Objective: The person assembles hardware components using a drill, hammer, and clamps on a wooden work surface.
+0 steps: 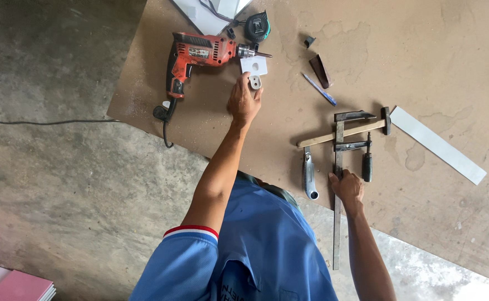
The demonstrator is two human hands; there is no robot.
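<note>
My left hand [244, 102] reaches forward over the brown board [423, 50] and pinches a small grey metal bracket [254, 82] between thumb and fingers. Just beyond it lies a small white square plate [254, 65] with a hole, and the red electric drill [200, 56] lies to the left with its bit pointing at the plate. My right hand [346, 187] rests on the long steel bar of a bar clamp [339, 167]. A wooden-handled hammer [345, 131] lies across the clamp, and a utility knife [309, 175] lies left of my right hand.
A white strip [438, 145] lies at the right. A blue pen [319, 89], a dark brown holder [320, 71], a tape measure [257, 26] and a white panel [211, 14] sit farther back. The drill's black cord [44, 121] runs left across the concrete floor. Pink sheets [10, 284] lie bottom left.
</note>
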